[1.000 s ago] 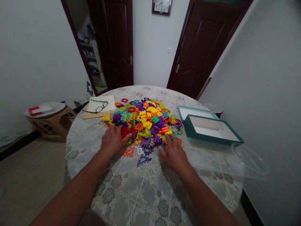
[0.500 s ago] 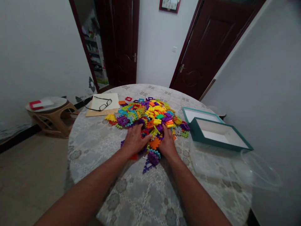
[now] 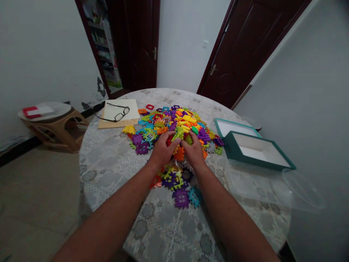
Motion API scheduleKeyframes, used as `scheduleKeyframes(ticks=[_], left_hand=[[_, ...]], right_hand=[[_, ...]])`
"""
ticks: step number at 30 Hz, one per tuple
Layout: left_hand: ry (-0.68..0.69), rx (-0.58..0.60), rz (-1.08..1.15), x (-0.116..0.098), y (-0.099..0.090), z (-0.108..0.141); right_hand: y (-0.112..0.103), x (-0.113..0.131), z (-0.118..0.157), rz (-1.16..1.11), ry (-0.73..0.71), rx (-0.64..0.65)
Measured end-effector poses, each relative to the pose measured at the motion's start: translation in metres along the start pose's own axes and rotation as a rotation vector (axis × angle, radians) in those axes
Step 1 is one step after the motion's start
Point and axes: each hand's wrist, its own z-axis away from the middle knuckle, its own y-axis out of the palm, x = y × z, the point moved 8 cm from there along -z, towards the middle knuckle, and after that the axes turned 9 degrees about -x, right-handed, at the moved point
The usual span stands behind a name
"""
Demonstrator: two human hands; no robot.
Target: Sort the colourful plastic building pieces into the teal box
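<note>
A heap of colourful interlocking plastic building pieces (image 3: pixel 148 127) lies on the table, with long yellow pieces (image 3: pixel 188 119) on top. At the near side of the heap, my left hand (image 3: pixel 163 148) and my right hand (image 3: pixel 194 148) are cupped towards each other. Between them is a clump of pieces, among them a lime-green one (image 3: pixel 178 134) and an orange one (image 3: pixel 179 154). My fingertips are partly hidden by the clump. Closer to me lie loose pieces, including a purple square window piece (image 3: pixel 181 198) and a blue piece (image 3: pixel 194 197).
Black-framed glasses (image 3: pixel 119 115) rest on papers (image 3: pixel 132 109) at the left. On the right are an open green box (image 3: pixel 231 147), its lid (image 3: pixel 218 127) and a clear plastic container (image 3: pixel 253 182). A stool (image 3: pixel 62 133) stands left of the round table (image 3: pixel 106 174).
Both hands have drawn closer together and moved away from me with the clump. Several pieces in front of my wrists have shifted; a purple square and a blue piece now lie nearest me.
</note>
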Motion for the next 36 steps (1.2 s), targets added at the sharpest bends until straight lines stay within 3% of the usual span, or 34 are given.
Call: scheduleKeyframes(ticks=[8,12,15,18,21,24,26,29,36], left_hand=[[0.059,-0.010,0.033,-0.004,-0.013,0.006],[0.176,-0.010,-0.087,-0.024,-0.022,0.009],[0.315,0.067,-0.220,-0.040,-0.034,0.019],[0.466,0.228,-0.386,-0.042,-0.048,0.048],[0.515,0.373,-0.564,-0.023,-0.057,0.087],[0.482,0.474,-0.688,0.003,-0.056,0.119],[0.463,0.479,-0.724,0.014,-0.050,0.128],[0.445,0.434,-0.757,0.019,-0.037,0.125],[0.492,0.274,-0.780,0.009,0.013,0.100]], right_hand=[[-0.005,0.013,-0.015,-0.231,0.122,0.109],[-0.026,0.020,-0.003,-0.111,0.106,0.182],[-0.051,0.042,0.030,0.059,-0.098,0.265],[-0.066,0.057,0.089,0.221,-0.345,0.448],[-0.070,0.050,0.148,0.376,-0.516,0.619],[-0.062,0.033,0.179,0.484,-0.603,0.699],[-0.054,0.025,0.179,0.527,-0.620,0.678],[-0.048,0.017,0.157,0.568,-0.617,0.565],[-0.059,-0.010,0.102,0.496,-0.524,0.229]])
